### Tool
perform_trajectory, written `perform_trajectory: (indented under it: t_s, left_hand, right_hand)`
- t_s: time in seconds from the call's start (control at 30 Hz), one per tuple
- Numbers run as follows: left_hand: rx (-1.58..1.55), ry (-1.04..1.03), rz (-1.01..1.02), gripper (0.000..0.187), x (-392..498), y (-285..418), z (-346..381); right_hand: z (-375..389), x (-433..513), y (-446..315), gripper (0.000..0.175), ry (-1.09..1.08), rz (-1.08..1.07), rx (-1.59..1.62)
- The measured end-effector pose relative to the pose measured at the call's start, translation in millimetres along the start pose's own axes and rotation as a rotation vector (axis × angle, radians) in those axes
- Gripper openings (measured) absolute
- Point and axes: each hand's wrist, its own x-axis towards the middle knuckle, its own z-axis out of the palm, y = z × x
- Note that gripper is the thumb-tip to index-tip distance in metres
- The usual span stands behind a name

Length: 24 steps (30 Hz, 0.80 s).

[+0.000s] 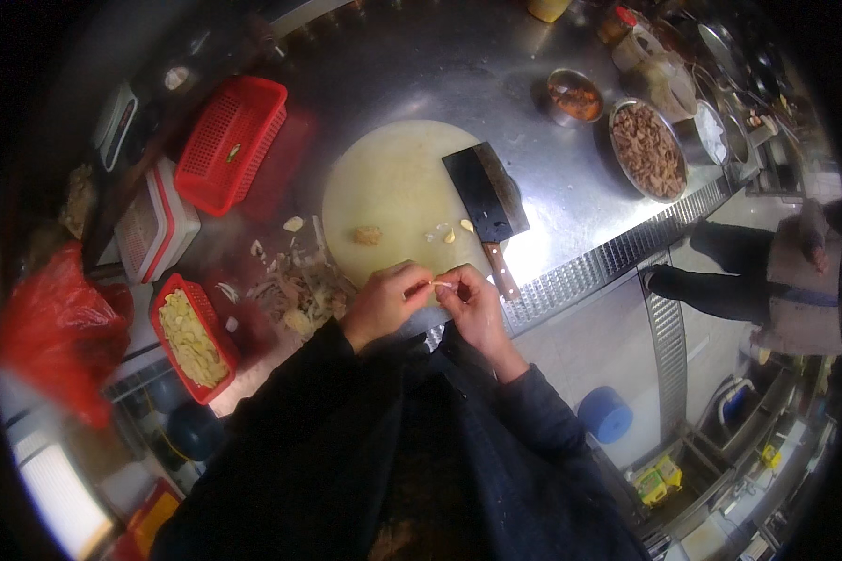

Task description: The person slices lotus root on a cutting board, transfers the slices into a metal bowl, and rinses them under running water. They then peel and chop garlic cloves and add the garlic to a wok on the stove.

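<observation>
Both hands meet over the near edge of a round cutting board (400,175). Between their fingertips is a small pale piece (440,283), which looks like a garlic clove; my left hand (393,298) and my right hand (473,305) both pinch it. Garlic cloves (450,236) and small bits lie on the board ahead of the hands. A brownish lump (368,235), perhaps ginger, lies further left. A cleaver (488,196) with a wooden handle rests across the board's right edge. Peelings and scraps (302,287) are heaped left of the board.
A red plastic basket (214,154) stands at the upper left, and a smaller red basket (233,350) holds pale slices. Metal bowls hold chopped meat (647,151) and a reddish food (575,102) at the upper right. Another person (779,280) stands at the right, beyond the counter.
</observation>
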Motion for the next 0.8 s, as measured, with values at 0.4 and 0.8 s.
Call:
perform_trajectory:
  t_s: [0.4, 0.8]
  left_hand:
    - [0.190, 0.051, 0.079, 0.008, -12, -14, 13]
    - [0.006, 0.118, -0.052, 0.013, -12, -14, 18]
  right_hand:
    - [19, -4, 21, 0.007, 0.097, 0.151, 0.200]
    - [23, -3, 9, 0.008, 0.146, 0.189, 0.308]
